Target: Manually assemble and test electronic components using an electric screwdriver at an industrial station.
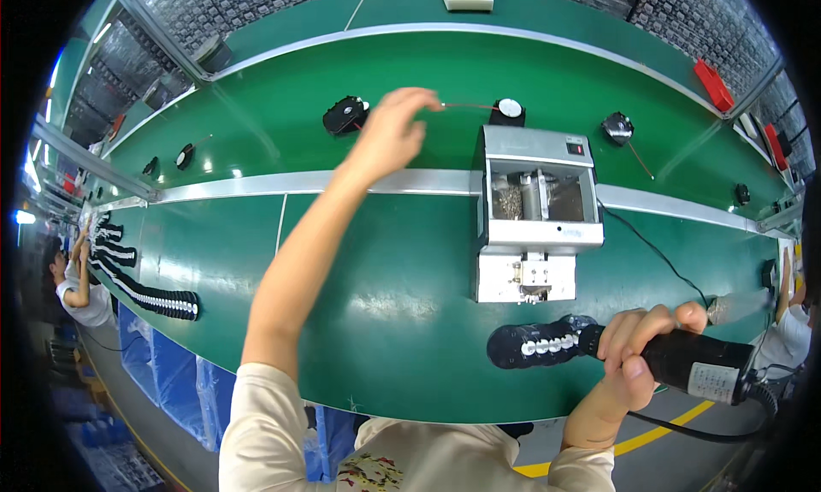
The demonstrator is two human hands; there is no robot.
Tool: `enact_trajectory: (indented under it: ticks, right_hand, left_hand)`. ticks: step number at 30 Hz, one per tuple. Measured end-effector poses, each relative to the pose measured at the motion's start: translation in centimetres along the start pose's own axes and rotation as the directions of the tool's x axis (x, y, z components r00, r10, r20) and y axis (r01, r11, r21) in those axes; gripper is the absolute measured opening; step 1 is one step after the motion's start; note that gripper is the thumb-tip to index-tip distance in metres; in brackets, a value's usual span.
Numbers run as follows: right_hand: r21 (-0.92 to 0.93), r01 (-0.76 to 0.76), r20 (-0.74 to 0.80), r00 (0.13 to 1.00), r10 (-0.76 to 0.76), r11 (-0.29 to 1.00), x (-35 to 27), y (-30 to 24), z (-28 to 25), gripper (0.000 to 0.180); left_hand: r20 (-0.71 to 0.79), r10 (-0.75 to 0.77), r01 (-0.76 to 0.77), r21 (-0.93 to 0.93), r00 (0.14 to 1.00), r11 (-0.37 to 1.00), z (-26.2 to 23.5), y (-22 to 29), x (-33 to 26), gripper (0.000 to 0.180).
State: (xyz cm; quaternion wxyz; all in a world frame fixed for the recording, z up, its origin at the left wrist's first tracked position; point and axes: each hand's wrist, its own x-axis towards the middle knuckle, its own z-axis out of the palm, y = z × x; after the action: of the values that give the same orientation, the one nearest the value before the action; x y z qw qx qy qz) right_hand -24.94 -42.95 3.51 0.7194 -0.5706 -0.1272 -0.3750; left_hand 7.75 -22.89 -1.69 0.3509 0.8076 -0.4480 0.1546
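My left hand (395,134) reaches out over the far green strip, palm down, with thumb and fingers apart. Its fingertips are beside the loose end of a thin red wire (470,107), which runs to a black part with a white disc (510,108). Another black part (345,115) lies just left of that hand. My right hand (641,342) is wrapped around a black electric screwdriver (697,361), held sideways with its nose pointing left. Close to the nose lies a short row of black parts with white discs (547,345); whether they touch is hidden.
A grey screw feeder (540,192) with loose screws stands in the middle of the green bench (385,295). Behind it a metal rail (428,181) edges the far strip, where another wired part (617,128) lies. Long rows of black parts (150,297) sit left, near a co-worker (81,295).
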Motion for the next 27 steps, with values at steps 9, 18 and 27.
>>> enact_trajectory:
  ticks: [9, 18, 27]
  right_hand:
    - [-0.006, -0.053, -0.056, 0.997, 0.052, 0.999, -0.3, 0.6, 0.2, 0.058]
    - [0.034, -0.089, -0.008, 0.996, 0.089, 0.995, -1.3, 0.0, 0.3, 0.056]
    - [0.033, -0.064, 0.052, 0.997, 0.062, 0.997, -1.2, -0.3, 0.4, 0.057]
  left_hand:
    - [0.215, -0.244, 0.208, 0.175, 0.946, 0.962, 10.9, -0.6, 5.3, 0.027]
    - [-0.033, -0.35, 0.339, -0.179, 0.936, 0.924, -4.3, 3.1, -3.9, 0.018]
    - [0.257, -0.208, 0.041, 0.533, 0.944, 0.845, -10.6, 7.6, -11.9, 0.014]
